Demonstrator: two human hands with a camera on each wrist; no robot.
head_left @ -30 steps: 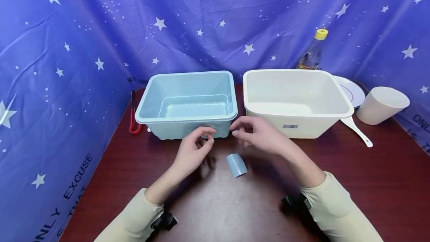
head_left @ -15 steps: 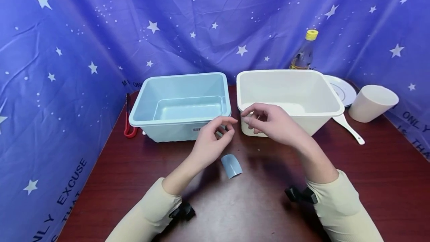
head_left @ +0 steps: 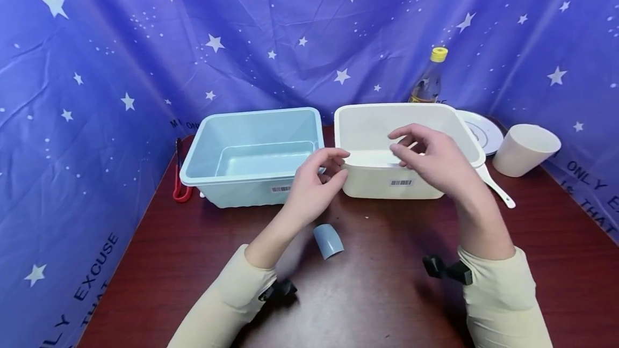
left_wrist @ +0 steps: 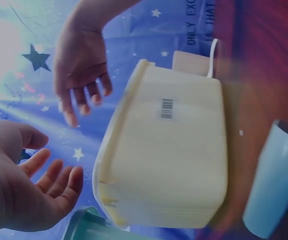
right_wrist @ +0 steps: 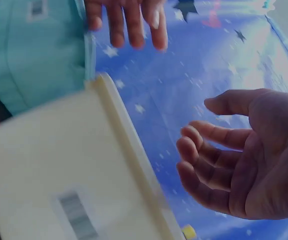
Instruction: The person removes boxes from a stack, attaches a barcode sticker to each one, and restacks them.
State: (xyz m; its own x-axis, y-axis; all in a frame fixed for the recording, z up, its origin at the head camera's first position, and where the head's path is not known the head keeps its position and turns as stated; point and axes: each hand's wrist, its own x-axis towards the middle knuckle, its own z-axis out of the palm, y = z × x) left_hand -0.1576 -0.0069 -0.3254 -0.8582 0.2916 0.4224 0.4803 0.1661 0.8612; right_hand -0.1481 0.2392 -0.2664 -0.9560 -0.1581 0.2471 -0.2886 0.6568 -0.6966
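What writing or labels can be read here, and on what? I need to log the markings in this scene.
"EXCUSE": printed on the blue star curtain, lower left, between cut-off fragments.
"ONLY": the same curtain, right edge, with more cut-off letters below.
Barcode sticker on the cream bin: too small to read.
Barcode sticker on the blue bin: too small to read.
Bottle label: unreadable.
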